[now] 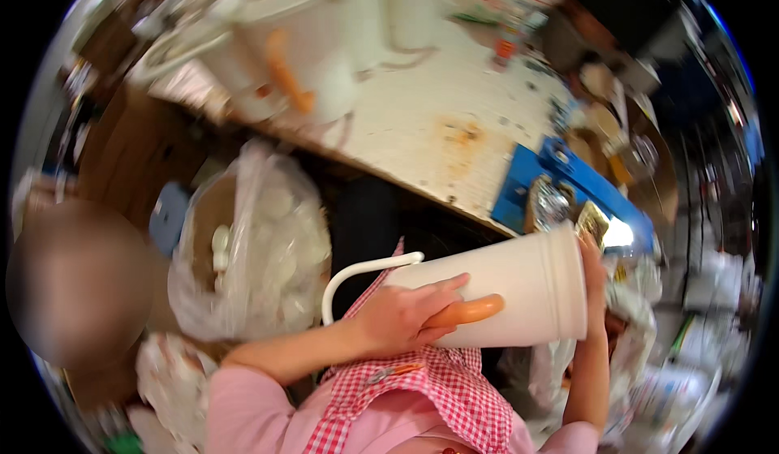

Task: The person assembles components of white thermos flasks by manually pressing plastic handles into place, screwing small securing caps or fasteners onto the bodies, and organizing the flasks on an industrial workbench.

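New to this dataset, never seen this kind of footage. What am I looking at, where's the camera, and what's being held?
There is no robot here: a person works with bare hands. The one picture comes from a fisheye camera worn on the person's head, looking down, so straight edges bend near the rim. The left hand presses an orange handle piece against a large white jug, which lies sideways in front of the person. The right hand steadies its wide rim. A stained white workbench beyond holds a similar white jug. At left sits a clear bag of white parts.
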`<state>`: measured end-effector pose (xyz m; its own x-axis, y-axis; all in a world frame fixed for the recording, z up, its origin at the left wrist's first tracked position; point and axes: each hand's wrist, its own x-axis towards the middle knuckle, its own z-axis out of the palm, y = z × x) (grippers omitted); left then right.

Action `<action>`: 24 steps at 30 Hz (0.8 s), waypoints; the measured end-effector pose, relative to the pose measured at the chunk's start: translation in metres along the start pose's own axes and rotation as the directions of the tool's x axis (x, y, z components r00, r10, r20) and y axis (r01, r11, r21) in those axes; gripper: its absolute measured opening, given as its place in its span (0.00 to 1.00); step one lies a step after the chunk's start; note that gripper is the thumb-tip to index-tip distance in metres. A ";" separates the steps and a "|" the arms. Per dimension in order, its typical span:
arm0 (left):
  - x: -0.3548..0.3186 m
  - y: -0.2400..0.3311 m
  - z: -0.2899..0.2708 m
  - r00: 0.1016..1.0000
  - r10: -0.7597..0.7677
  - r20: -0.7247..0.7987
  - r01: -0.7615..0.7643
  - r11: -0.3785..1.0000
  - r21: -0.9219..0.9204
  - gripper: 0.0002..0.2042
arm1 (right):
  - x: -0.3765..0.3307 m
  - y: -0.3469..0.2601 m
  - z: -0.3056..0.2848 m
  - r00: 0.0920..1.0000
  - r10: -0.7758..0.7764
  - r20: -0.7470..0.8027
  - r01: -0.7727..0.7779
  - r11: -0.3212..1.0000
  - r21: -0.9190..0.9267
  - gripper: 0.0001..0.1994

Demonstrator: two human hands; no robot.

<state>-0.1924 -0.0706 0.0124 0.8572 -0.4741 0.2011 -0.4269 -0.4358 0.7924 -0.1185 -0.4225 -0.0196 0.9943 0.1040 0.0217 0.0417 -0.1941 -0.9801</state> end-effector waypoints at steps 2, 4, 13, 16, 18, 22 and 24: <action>-0.005 -0.011 0.007 0.996 0.019 -0.086 -0.021 0.999 -0.028 0.27 | 0.015 0.020 -0.045 0.984 0.061 0.168 0.126 0.429 -0.894 0.29; -0.010 -0.018 0.013 0.984 0.006 -0.180 -0.025 0.995 -0.100 0.25 | -0.004 0.004 -0.061 0.964 -0.128 0.232 0.106 0.989 0.108 0.34; -0.114 -0.013 -0.087 0.603 -0.642 -0.473 0.255 0.717 -0.648 0.18 | 0.009 -0.014 0.020 0.969 -0.201 -0.144 0.221 0.965 0.139 0.27; -0.163 -0.049 -0.115 0.198 -0.632 -0.749 0.270 0.770 -0.578 0.11 | 0.011 -0.003 0.037 0.973 0.069 -0.222 -0.037 0.989 0.146 0.26; -0.192 -0.095 -0.132 -0.074 -0.665 -0.743 0.509 0.616 -0.601 0.13 | 0.010 -0.001 0.035 0.983 -0.010 -0.183 0.037 0.989 0.145 0.24; -0.455 -0.187 -0.125 -0.321 -0.439 -0.839 0.747 0.428 -0.509 0.09 | 0.027 -0.005 0.085 0.993 0.020 0.116 -0.052 0.960 0.276 0.20; -0.390 -0.223 -0.087 -0.384 -0.609 -0.694 0.801 0.154 -0.578 0.08 | 0.034 -0.017 0.082 0.997 -0.011 0.077 -0.009 0.965 0.261 0.18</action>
<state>-0.4064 0.2784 -0.1928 0.1303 0.9785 -0.1597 0.7878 -0.0044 0.6159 -0.0938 -0.3361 -0.0180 0.9833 0.1814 0.0174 0.0053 0.0667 -0.9978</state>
